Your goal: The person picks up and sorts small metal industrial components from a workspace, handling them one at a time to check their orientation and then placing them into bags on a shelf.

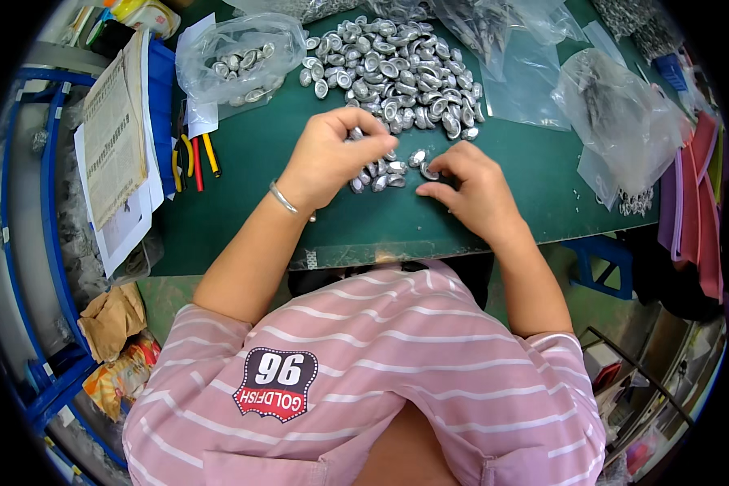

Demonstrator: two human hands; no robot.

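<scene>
My left hand [332, 154] hovers over a small cluster of shiny silver oval metal pieces [378, 176], thumb and index finger closed in a pinch. Whatever is between those fingertips is too small or hidden to make out. To the right, my right hand [471, 188] rests low over the green table, thumb and index finger apart. Its index fingertip is at one silver oval piece [429, 172], and another oval piece [418, 157] lies just beside that. Beyond both hands spreads a large heap of similar hollowed oval pieces [397, 69].
A clear plastic bag [239, 57] with more ovals sits at the far left, near yellow-handled pliers [184, 158] and red and yellow pens [211, 154]. Papers [117, 138] stand at the left edge. At right are a plastic bag [616, 113] and coloured straps [701, 194].
</scene>
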